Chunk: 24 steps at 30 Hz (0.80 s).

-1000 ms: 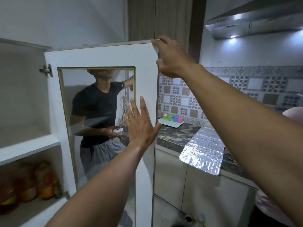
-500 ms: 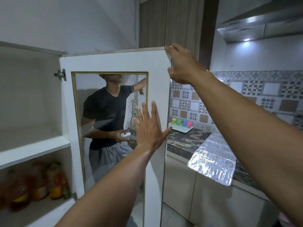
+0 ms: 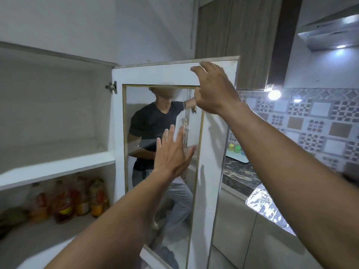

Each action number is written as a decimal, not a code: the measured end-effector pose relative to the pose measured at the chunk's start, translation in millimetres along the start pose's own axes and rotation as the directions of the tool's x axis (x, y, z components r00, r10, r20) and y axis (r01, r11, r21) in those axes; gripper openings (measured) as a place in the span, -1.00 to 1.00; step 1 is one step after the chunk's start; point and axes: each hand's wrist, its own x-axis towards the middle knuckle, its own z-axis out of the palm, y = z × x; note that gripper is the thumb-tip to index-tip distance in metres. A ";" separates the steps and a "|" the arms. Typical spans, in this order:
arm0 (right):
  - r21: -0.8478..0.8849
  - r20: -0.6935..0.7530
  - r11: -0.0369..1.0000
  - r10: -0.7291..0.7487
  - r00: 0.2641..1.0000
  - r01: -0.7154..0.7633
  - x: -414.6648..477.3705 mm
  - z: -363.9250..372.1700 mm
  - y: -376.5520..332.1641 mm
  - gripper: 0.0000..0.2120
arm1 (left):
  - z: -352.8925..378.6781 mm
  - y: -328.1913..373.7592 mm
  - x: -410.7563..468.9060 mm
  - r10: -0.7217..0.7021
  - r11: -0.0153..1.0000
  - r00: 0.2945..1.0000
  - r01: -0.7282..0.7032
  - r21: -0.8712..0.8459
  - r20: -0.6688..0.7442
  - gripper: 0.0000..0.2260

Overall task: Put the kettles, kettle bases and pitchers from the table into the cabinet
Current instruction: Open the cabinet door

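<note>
Head view: flat left hand [image 3: 172, 154] and loosely curled, empty right hand [image 3: 211, 88] are working the 12 o'clock cabinet door [image 3: 155, 74]; nothing visibly stowed.

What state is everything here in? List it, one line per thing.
cabinet door: open, swung outward.
left hand: open, fingers straight, at the glass pane; contact unclear.
right hand: open, fingers loosely curved before the door's top, gripping nothing.
bottles: upright on the lower shelf, blurred.
range hood light: on.
wall bulb: lit.
</note>
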 end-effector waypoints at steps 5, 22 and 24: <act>0.207 0.131 0.978 -0.059 0.990 0.031 -8.1 61.4 -57.1 -0.41 | -41.6 -86.0 -43.0 -0.162 0.973 0.987 0.164 0.165 -0.024 -0.39; 0.735 0.203 0.616 -0.599 0.775 0.284 -21.0 197.0 -461.8 -0.33 | -276.5 -326.7 -276.4 -0.693 0.391 0.613 0.762 0.517 -0.379 -0.41; 0.775 0.194 0.560 -0.651 0.733 0.293 -35.8 197.0 -512.9 -0.32 | -301.1 -341.2 -310.5 -0.713 0.321 0.561 0.795 0.515 -0.421 -0.42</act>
